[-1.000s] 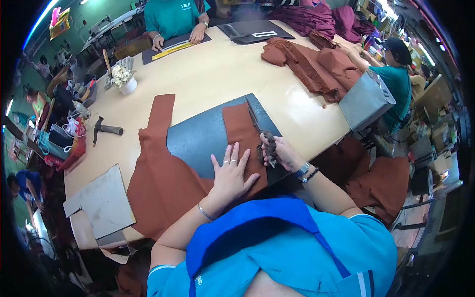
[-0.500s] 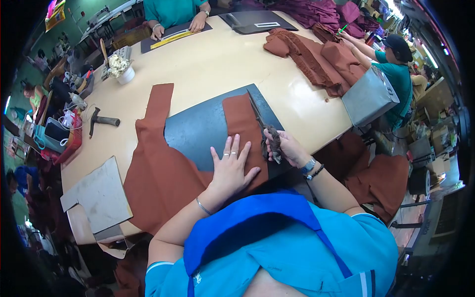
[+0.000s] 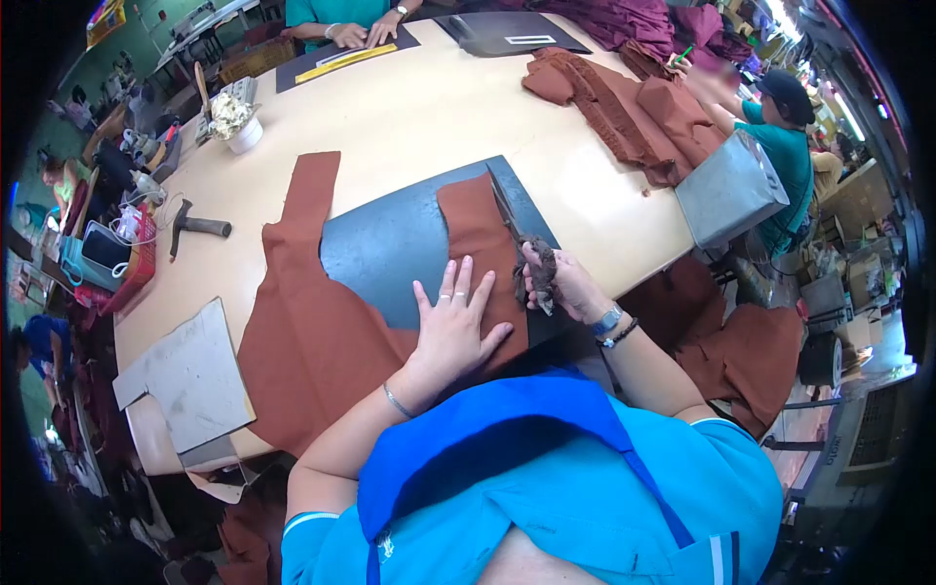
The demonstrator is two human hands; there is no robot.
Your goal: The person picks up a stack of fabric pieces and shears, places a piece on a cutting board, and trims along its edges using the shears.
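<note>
Rust-brown fabric (image 3: 322, 322) lies in a large cut shape over the table's near side and partly over a dark board (image 3: 380, 253). My left hand (image 3: 456, 327) rests flat on it, fingers spread, at the board's lower middle. Cloth-wrapped scissors (image 3: 539, 278) are gripped in my right hand (image 3: 575, 291); their long blades lie along the right edge of the fabric, pointing away from me. Whether the blades are parted is hard to tell.
A hammer (image 3: 198, 227), a grey pattern piece (image 3: 195, 375) and a white pot (image 3: 242, 135) stand or lie at left. A metal box (image 3: 731, 190) and brown fabric pile (image 3: 634, 112) are at right. Co-workers' hands are across the table and at far right.
The view has shifted slightly, so the table things sit a little higher and further left. The co-worker's hands across the table have come closer together. My hands keep nearly the same places on the fabric and scissors.
</note>
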